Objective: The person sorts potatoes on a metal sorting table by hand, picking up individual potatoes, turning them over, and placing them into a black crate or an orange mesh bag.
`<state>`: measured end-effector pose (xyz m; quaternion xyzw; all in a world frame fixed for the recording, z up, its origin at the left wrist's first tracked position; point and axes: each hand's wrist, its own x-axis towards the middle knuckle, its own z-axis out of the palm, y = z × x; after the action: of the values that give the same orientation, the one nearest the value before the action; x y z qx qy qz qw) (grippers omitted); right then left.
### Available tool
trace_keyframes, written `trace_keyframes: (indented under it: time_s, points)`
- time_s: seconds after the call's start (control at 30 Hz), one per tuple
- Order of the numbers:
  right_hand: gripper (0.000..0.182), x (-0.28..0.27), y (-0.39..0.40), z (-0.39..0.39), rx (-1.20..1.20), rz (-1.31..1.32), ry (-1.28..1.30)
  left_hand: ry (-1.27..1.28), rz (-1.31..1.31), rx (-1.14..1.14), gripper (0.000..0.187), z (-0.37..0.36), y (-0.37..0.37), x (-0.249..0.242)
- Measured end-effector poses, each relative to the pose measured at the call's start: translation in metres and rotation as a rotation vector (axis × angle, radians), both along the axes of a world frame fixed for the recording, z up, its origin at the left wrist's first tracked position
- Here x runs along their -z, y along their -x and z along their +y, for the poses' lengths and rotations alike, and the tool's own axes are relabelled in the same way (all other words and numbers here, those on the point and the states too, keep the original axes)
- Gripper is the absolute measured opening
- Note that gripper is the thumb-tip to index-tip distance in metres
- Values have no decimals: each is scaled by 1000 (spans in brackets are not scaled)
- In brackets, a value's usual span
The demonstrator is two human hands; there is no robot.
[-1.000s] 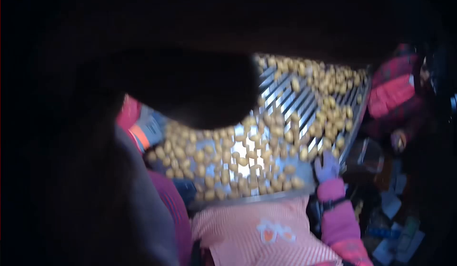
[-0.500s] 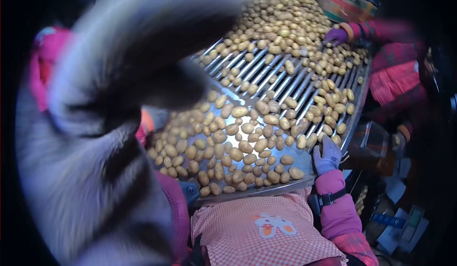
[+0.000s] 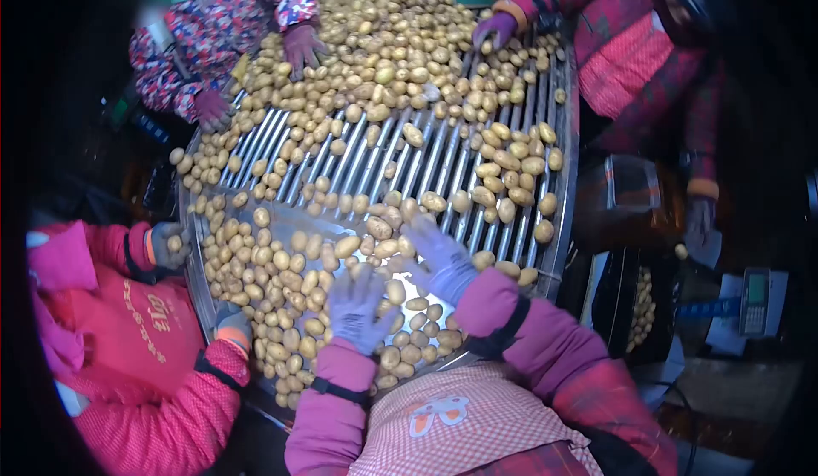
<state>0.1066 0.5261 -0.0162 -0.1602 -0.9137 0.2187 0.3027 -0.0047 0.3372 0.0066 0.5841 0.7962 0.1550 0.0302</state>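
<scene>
My left hand (image 3: pixel 358 310), in a pale lavender glove, lies over the potatoes (image 3: pixel 285 293) on the smooth metal tray (image 3: pixel 433 312) in front of me. Its fingers are spread, with several potatoes around them. Farther forward and to the right, my right hand (image 3: pixel 439 259) wears a matching glove. Its fingers stretch out over potatoes near where the tray meets the metal rollers (image 3: pixel 434 161). No potato is visibly gripped in either hand, though the undersides of both are hidden.
Potatoes are heaped at the far end (image 3: pixel 383 28). A person in pink (image 3: pixel 145 323) is at the left, one in a patterned jacket (image 3: pixel 230 28) at the far left, one in plaid (image 3: pixel 630 58) at the right. A handheld device (image 3: pixel 755 301) lies at the far right.
The large blurred shape covering the left side is gone, and my left hand now shows on the potatoes. My right hand has moved from the tray's right edge in over the potatoes. The view has shifted.
</scene>
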Motion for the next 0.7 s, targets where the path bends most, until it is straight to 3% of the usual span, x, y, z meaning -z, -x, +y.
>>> trace_keyframes:
  time_s: [0.1,0.13,0.2,0.23,0.3,0.33,0.37,0.4,0.43,0.47,0.5,0.57,0.63,0.67,0.7]
  points:
    - [40,-15,-34,71,386,-201,-104,95,148,-170,55,-34,19,-1]
    - [49,-34,-46,101,490,-258,165,84,141,-159,55,-48,19,8]
    - [56,0,-71,159,744,-280,-52,121,314,-216,49,-67,21,27]
    - [56,-4,-64,164,742,-280,-55,119,313,-218,49,-63,20,26]
    - [58,-5,-43,166,856,-403,267,135,179,-266,46,-59,19,21]
    - [63,9,-32,168,572,-174,528,129,197,-262,47,-56,20,20]
    - [60,-13,-12,149,619,-490,268,135,200,-257,47,-55,20,18]
    - [53,8,9,131,654,-544,80,128,193,-256,47,-53,21,18]
    - [44,17,27,113,534,-773,-59,121,181,-259,48,-53,20,18]
    - [37,6,40,92,445,-811,-6,129,176,-256,48,-53,19,18]
    - [31,13,29,57,382,-474,-206,114,187,-248,48,-53,20,18]
    - [28,2,16,37,109,-125,-9,112,186,-254,48,-57,21,23]
    - [28,-51,2,64,319,-564,192,78,142,-264,50,-59,22,29]
    - [29,-18,-15,106,395,-484,160,72,134,-259,50,-59,22,28]
    - [27,-47,-34,128,519,-606,359,80,129,-275,50,-58,23,26]
